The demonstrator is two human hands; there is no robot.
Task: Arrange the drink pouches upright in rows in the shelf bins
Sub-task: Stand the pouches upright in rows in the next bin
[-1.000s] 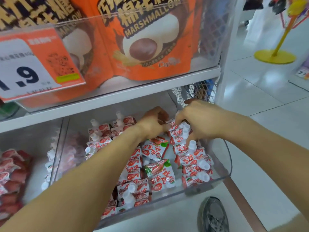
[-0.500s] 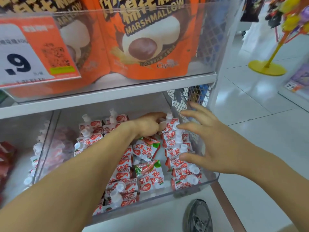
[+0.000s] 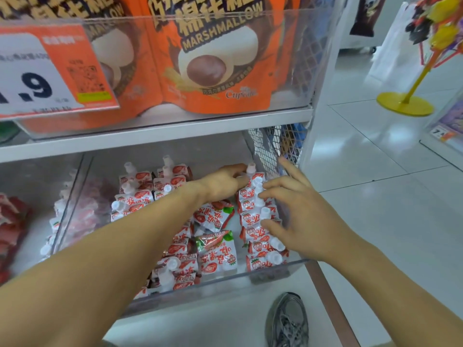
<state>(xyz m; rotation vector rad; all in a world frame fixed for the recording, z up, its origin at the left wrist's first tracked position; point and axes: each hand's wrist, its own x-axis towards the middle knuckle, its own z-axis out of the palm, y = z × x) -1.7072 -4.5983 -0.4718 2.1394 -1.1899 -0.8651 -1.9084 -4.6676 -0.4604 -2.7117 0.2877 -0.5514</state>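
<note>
Now your right hand (image 3: 298, 214) has let go and hovers, fingers spread, just above the right-hand row of pouches (image 3: 258, 221). Your left hand (image 3: 225, 182) still pinches the rearmost pouch (image 3: 250, 175) beside it. That row looks nearly settled; the loose pouches (image 3: 215, 236) to its left remain.

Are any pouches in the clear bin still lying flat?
Yes, two pouches lie flat in the middle of the bin, between the upright rows.

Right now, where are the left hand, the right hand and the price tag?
left hand (image 3: 224, 182), head view, back of hand.
right hand (image 3: 299, 216), head view, back of hand.
price tag (image 3: 47, 71), head view, white panel.
</note>
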